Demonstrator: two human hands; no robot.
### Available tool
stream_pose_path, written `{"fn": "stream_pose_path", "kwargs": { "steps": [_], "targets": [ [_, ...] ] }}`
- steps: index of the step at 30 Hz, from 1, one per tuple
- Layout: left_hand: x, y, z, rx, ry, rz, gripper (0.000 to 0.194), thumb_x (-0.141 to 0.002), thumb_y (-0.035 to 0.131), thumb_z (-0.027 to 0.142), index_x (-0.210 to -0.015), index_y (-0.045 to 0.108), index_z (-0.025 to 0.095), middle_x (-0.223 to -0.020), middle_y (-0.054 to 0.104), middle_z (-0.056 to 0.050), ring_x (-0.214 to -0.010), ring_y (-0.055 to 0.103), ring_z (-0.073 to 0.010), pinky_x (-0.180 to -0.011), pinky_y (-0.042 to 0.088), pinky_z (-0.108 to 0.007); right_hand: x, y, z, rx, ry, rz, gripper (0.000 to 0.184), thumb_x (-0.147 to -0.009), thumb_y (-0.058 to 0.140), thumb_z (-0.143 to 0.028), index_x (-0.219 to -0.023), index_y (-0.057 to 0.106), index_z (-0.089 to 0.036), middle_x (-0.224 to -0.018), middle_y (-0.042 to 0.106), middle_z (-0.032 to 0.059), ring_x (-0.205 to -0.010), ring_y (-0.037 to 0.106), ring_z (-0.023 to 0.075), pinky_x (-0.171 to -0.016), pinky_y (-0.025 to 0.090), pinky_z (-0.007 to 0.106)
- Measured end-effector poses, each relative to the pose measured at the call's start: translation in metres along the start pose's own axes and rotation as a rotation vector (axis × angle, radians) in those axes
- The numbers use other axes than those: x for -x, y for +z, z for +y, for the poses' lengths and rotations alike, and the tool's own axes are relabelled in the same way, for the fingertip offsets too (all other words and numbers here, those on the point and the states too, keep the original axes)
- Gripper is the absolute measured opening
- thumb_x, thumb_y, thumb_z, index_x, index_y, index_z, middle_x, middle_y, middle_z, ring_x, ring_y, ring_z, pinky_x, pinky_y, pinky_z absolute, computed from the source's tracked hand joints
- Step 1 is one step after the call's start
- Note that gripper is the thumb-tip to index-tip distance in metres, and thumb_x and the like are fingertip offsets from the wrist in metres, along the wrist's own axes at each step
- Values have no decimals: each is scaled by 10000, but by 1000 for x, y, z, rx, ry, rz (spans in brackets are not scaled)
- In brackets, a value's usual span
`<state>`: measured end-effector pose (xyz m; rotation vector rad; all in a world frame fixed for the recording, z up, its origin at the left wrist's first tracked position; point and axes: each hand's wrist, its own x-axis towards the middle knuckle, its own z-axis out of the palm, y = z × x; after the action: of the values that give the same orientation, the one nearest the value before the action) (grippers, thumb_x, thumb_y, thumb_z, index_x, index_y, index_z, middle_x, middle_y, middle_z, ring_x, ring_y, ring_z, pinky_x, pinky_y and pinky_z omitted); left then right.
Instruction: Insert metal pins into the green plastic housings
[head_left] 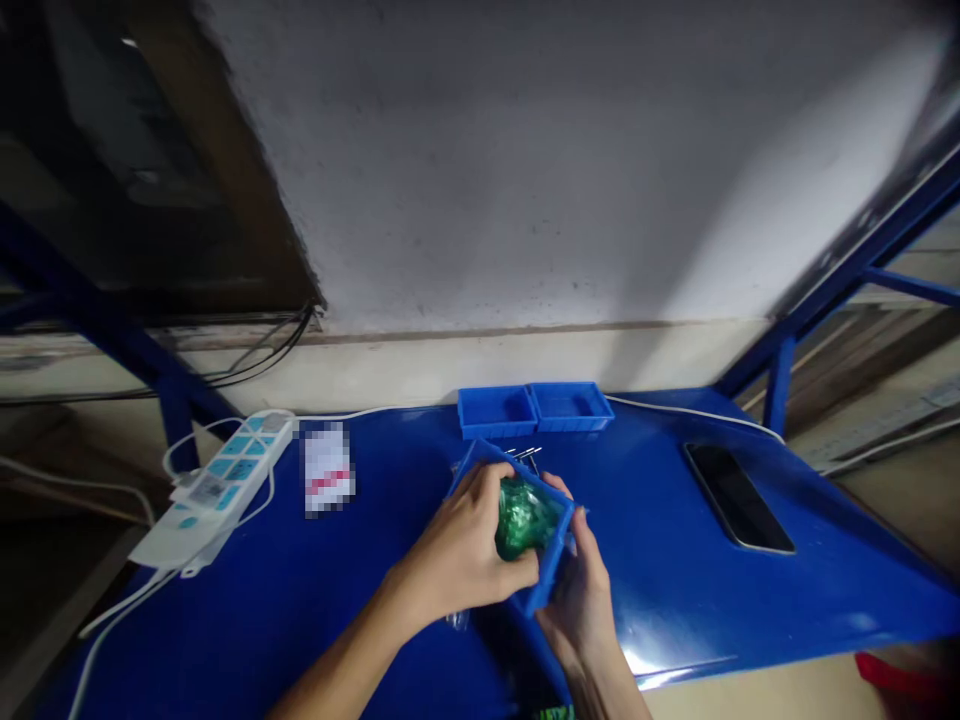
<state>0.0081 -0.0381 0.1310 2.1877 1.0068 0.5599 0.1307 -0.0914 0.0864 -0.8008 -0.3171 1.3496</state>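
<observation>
A small blue plastic bin [553, 572] is held tilted above the table, and my right hand [583, 595] is closed around its right side. My left hand [466, 540] reaches over the bin's left side, thumb and fingers curled around a shiny green bundle [523, 518] that looks wrapped in clear plastic. What the bundle contains cannot be made out. Just behind the bin lie several thin metal pieces [529, 455], partly hidden by it. A bit of clear plastic [457, 620] shows below my left wrist.
Two shallow blue bins [571, 405] stand side by side at the back of the blue table [652, 520], by the wall. A dark phone [739, 498] lies at right. On the left are a white power strip [217, 490] with cables and a blurred white packet [327, 468].
</observation>
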Motion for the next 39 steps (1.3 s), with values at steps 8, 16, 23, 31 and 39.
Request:
{"fn": "stream_pose_path", "kwargs": {
  "steps": [8,16,23,31,39],
  "targets": [
    [6,2,-8,-37,-16,-46,610,-608,690,373,-1172,507,232,-1198,467,-88,-1156,439,-319,-967,419,-467,2,-3,10,-96,30,-78,369,-827,551,-464,-1164,544,-315,-1180,628,28,-1116,566,253,-973,409,445],
    [-10,18,5,-48,8,12,518,-637,668,378,-1113,543,218,-1216,458,-89,-1123,484,-288,-949,443,-439,-5,-13,1,-86,-49,-65,409,-827,522,-497,-1186,532,-301,-1183,630,57,-1105,579,276,-963,416,483],
    [-30,46,10,-82,100,104,375,-625,652,285,-975,538,214,-1015,563,-48,-891,574,-235,-781,506,-376,-9,-35,-9,-110,-77,33,435,-825,523,-499,-1219,511,-317,-1172,637,49,-1117,574,269,-982,405,481],
    [-48,35,-12,-31,111,573,437,-601,671,155,-1004,516,219,-1016,587,-35,-928,589,-191,-822,489,-313,-36,-38,-23,-192,15,174,514,-807,519,-553,-1247,508,-289,-1183,629,42,-1091,582,276,-944,432,499],
    [-47,32,-53,-466,56,546,391,-671,647,178,-1051,557,209,-1073,594,-59,-952,582,-226,-778,529,-355,-46,-80,-54,-166,-85,407,583,-773,516,-603,-1256,521,-276,-1115,652,50,-983,618,282,-905,442,524]
  ]
}}
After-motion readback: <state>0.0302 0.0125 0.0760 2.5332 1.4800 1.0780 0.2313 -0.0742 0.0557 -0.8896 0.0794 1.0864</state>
